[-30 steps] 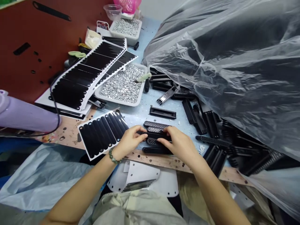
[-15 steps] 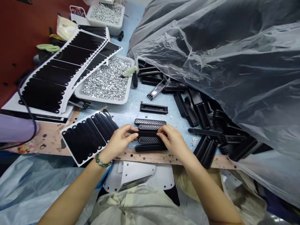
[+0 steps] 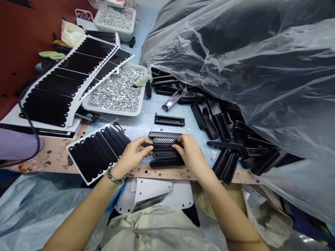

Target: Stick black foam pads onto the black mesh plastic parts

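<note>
My left hand (image 3: 136, 153) pinches the left end of a smooth black strip (image 3: 164, 146), and the fingers of my right hand (image 3: 188, 150) close on its right end. This strip lies level in a row of black bars; whether it is a loose sticker or a bar's covered top I cannot tell. Two bars with a diamond-textured top (image 3: 164, 135) are on its far side. On its near side are another textured bar (image 3: 164, 154) and a smooth black bar (image 3: 166, 162). Left of my left hand lies a white-backed sheet of black round-ended stickers (image 3: 96, 153).
A tray of small metal nuts or washers (image 3: 140, 109) stands behind, partly under stacked sticker sheets (image 3: 62, 80). A single black bar (image 3: 169, 120) lies beyond the row. Loose black bars (image 3: 222, 122) pile up at right beneath clear plastic sheeting (image 3: 235, 62). Small metal pieces (image 3: 213, 155) lie nearby.
Both hands stay at the strip's ends, with only small shifts of the fingers. My right hand now covers more of the bars' right ends. The whole view has shifted slightly.
</note>
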`<state>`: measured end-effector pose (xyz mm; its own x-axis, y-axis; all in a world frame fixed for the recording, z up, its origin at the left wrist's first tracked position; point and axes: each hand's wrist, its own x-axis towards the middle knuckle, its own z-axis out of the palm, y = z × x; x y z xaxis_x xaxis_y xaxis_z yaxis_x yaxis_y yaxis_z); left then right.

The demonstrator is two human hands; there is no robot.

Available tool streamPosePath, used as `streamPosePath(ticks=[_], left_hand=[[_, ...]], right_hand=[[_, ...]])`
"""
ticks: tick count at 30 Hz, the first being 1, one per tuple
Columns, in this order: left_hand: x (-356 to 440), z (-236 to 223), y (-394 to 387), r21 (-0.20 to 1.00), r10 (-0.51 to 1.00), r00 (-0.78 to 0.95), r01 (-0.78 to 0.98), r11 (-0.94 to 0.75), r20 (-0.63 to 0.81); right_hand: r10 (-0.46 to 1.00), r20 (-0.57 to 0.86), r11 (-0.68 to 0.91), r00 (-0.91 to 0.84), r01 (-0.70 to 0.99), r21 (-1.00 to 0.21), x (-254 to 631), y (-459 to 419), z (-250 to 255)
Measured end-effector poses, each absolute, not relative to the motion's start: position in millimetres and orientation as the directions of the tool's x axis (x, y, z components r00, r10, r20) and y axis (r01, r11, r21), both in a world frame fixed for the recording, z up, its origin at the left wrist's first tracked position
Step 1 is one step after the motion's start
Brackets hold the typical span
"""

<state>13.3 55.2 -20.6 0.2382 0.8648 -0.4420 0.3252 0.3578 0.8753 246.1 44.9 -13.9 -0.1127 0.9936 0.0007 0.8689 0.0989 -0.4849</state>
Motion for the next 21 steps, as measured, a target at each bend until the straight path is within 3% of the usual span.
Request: streamPosePath(ticks=[3,5,7,9,11,14,17,21], left_hand=[[14.8,-15.1,47.3,0.870,0.910,0.200,0.424,0.253,-0.362],[16.3,-9.1,38.2,0.825,0.978,0.159,0.564,0.020,-0.133],[19.1,-2.9,28.2,0.667,0.968,0.211,0.703,-0.248,0.137],[23.3,0.6,19.9,0.493,0.896,0.358,0.749,-0.443,0.262],[28.4,-0.2,14.5,0.382,0.823,0.501,0.730,-0.567,0.267],[35.3,-7.1,11.2,0.273,0.775,0.581,0.725,-0.632,0.249],[39.6,-11.8,11.5,0.217,0.775,0.591,0.745,-0.631,0.226],[43.7,-9.0,13.6,0.167,0.768,0.608,0.751,-0.639,0.202]], right_hand=[[0.993,0.098,0.090,-0.059,0.932,-0.352,248.7,41.1,-12.6],[0.976,0.198,0.157,-0.089,0.918,-0.365,248.5,33.1,-11.6],[0.952,0.288,0.224,-0.103,0.877,-0.425,247.7,22.1,-12.4],[0.946,0.318,0.233,-0.065,0.817,-0.527,248.2,11.9,-16.0],[0.961,0.276,0.175,0.019,0.730,-0.660,251.1,6.0,-22.3],[0.985,0.124,0.026,0.120,0.608,-0.793,257.1,6.4,-33.4],[0.990,-0.026,-0.094,0.135,0.525,-0.846,259.7,13.1,-40.6],[0.983,-0.121,-0.166,0.137,0.389,-0.906,259.0,25.1,-43.4]])
